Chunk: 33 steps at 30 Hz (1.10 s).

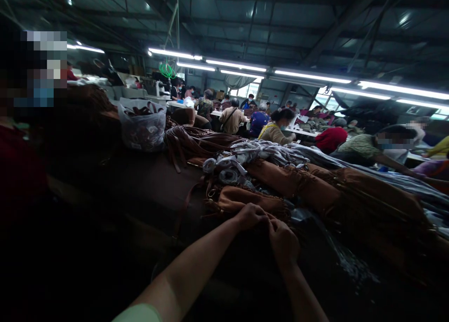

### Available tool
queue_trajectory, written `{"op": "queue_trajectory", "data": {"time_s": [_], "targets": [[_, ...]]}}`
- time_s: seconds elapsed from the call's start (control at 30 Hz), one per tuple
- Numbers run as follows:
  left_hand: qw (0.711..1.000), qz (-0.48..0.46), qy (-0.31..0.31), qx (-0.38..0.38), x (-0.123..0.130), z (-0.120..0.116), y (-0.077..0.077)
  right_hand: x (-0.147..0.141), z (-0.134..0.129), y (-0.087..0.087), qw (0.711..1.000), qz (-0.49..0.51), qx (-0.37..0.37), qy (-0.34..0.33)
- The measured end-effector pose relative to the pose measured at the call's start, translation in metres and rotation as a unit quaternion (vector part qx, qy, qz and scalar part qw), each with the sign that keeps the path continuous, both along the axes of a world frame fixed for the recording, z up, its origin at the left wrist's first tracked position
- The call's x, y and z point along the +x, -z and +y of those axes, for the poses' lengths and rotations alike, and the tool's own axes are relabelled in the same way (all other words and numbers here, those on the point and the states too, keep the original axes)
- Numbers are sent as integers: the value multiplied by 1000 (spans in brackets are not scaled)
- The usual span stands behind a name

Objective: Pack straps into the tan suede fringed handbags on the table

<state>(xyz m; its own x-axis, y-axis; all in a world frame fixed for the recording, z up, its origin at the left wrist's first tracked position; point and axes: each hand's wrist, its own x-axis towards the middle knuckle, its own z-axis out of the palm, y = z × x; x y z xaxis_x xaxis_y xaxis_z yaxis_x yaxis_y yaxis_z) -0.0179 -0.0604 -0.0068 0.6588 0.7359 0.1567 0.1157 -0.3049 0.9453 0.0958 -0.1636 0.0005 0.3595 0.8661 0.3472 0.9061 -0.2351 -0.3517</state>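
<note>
A tan-brown fringed handbag [233, 196] lies on the dark tabletop in front of me, with metal rings and a dark strap at its left end. My left hand [250, 216] reaches over its near edge, fingers bent and pinched together there. Close beside it, my right hand [283, 241] is closed too, its thumb and fingertips meeting the left fingertips at the bag's edge. The small part between the fingers is mostly hidden. Rolled pale strips [228, 170] lie just behind the bag.
More brown bags [287, 179] are piled to the right. Dark brown straps [196, 142] and bundled grey-white strips [270, 149] lie behind. A plastic bag [143, 125] full of brown pieces stands at the left. One person [21, 172] is close on my left; several others sit at tables beyond.
</note>
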Motion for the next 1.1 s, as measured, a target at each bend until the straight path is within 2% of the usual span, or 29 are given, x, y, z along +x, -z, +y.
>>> {"op": "queue_trajectory", "data": {"time_s": [0.13,0.2,0.3,0.37,0.43,0.6,0.77,0.97,1.1], "targets": [[991,-21,-12,-130,3,-2,-9,6,-2,2,996,83,14,4],[986,-39,-6,-162,4,-2,-9,11,-3,4,986,155,33,-47],[986,-55,1,-161,5,-2,-6,16,-5,8,963,211,70,-150],[988,-51,-3,-147,4,-2,-4,15,-6,9,966,193,84,-152],[989,-48,-2,-137,3,-2,-5,13,-4,7,975,172,88,-111],[980,-99,-29,-169,-1,-1,-11,10,11,-11,983,165,60,-59],[972,-147,-67,-169,-3,6,-11,11,27,-25,999,5,-11,-53],[969,-142,-87,-182,-4,13,-11,9,37,-15,996,-37,12,-77],[967,-140,-94,-191,0,7,-12,8,42,-8,996,1,35,-77]]}}
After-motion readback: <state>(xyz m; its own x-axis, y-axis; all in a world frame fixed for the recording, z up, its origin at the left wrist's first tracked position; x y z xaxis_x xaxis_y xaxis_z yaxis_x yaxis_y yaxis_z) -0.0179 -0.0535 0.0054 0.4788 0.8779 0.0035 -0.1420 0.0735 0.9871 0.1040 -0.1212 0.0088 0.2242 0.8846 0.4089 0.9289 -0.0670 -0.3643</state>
